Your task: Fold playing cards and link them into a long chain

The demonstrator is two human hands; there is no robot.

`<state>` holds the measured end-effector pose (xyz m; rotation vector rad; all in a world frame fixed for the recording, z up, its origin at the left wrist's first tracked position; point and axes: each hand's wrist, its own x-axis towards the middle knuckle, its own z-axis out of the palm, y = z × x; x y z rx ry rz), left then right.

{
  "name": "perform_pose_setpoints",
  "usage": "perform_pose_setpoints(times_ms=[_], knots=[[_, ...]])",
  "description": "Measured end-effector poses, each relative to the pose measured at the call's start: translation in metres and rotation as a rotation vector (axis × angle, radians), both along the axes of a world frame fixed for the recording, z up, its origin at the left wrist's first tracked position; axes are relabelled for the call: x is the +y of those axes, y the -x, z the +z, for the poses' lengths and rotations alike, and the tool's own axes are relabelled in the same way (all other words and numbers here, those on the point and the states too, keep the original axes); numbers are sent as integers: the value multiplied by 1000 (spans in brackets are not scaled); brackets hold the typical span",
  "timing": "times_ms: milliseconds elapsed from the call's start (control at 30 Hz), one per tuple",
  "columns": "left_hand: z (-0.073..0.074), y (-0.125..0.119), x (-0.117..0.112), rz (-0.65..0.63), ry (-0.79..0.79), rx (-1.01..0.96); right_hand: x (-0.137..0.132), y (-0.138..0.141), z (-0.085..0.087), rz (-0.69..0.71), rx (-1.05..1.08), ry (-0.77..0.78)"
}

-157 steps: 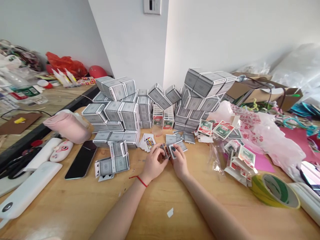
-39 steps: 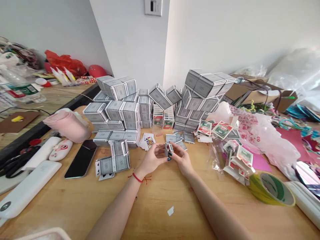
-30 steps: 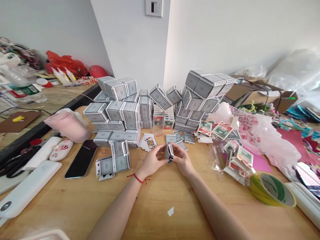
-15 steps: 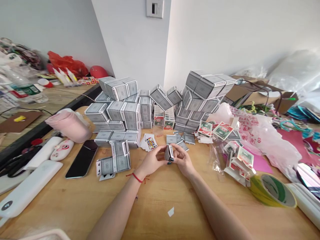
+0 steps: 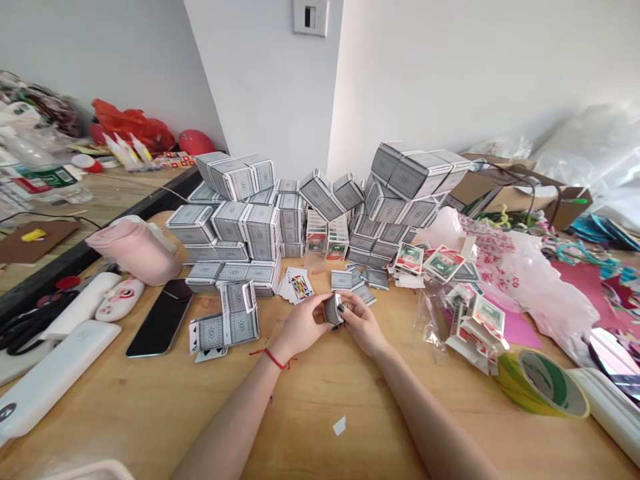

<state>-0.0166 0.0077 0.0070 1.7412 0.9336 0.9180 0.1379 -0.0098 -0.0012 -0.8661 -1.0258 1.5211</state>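
Observation:
Both hands meet over the wooden table (image 5: 320,393), closed round one small folded playing-card piece (image 5: 332,310). My left hand (image 5: 303,325), with a red string on its wrist, grips it from the left. My right hand (image 5: 361,322), nails painted dark, pinches it from the right. Just beyond lie loose face-down cards (image 5: 356,282) and a small fan of face-up cards (image 5: 297,285). A two-block card shape (image 5: 227,323) stands to the left. Behind rises a wall of stacked card cubes (image 5: 240,220).
A black phone (image 5: 159,318), pink mouse (image 5: 119,299), white cases (image 5: 47,377) and pink roll (image 5: 135,250) lie left. Card boxes (image 5: 475,320), plastic bags (image 5: 530,273) and a yellow-green tape roll (image 5: 547,382) crowd the right. A paper scrap (image 5: 339,425) lies near me.
The hands stayed together on the card piece, turning and pressing it; they sit slightly lower now, fingers closed tighter around it. Nothing else on the table moved.

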Motion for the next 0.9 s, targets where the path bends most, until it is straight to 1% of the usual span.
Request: perform_pose_setpoints(times_ms=[100,167,233,333,400,467,633,900], knots=[[2,-3,-2,20,-51,31,1,3,-4,-66,-27,44],[4,-4,-3,47,-106,64,2,4,-5,-105,-100,36],[6,-4,-3,89,-166,101,1,5,-4,-135,-226,-10],[7,-3,-3,141,-237,152,0,6,-1,-171,-452,-140],[6,-2,-2,153,-267,177,-1,7,2,-187,-548,-214],[6,-2,-3,149,-287,196,-2,7,4,-180,-566,-226],[5,-2,-3,109,-305,234,-2,7,3,-135,-505,-130],[7,4,-2,-11,-238,286,-1,6,-1,-164,-534,-116]])
